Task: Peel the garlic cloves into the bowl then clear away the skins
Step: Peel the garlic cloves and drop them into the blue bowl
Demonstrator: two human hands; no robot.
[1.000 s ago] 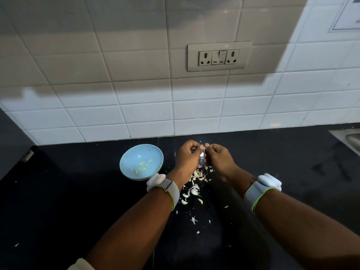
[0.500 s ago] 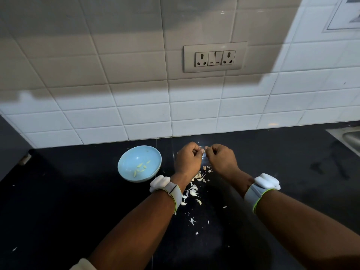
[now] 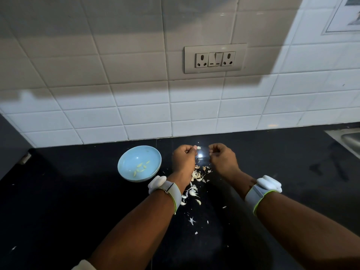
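Note:
A light blue bowl [image 3: 124,162] sits on the black counter and holds several peeled garlic cloves [image 3: 140,168]. To the right of the bowl, my left hand [image 3: 184,159] pinches a small white garlic clove [image 3: 198,148] at its fingertips. My right hand [image 3: 223,157] is curled a short way to the right of it; whether it holds a bit of skin is too small to tell. Below and between both hands lies a pile of garlic skins and cloves [image 3: 196,178], with scraps trailing toward me.
The black counter [image 3: 68,201] ends at a white tiled wall with a socket plate [image 3: 215,59]. A steel sink edge [image 3: 348,139] shows at the far right. Small skin flecks [image 3: 191,220] dot the counter near me.
My hands were together over the clove; now they have pulled apart, the left keeping the clove. The camera has shifted slightly.

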